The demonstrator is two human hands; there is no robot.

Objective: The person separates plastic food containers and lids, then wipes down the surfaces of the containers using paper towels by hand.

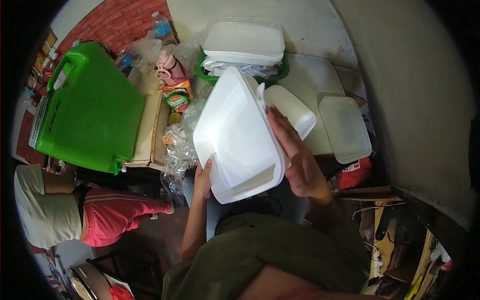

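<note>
Head view shows us holding the white tub [232,127] tilted, long axis pointing away, our left hand [201,181] grasping its near-left edge, our right hand's fingers [281,125] extended, unclenched, against its right side

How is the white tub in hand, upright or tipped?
Tipped: the tub slants between the left hand and right hand.

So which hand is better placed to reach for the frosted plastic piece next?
Probably the right hand: it is nearer the frosted plastic piece, its fingers extended along the white container, while the left hand grips the container's opposite side.
</note>
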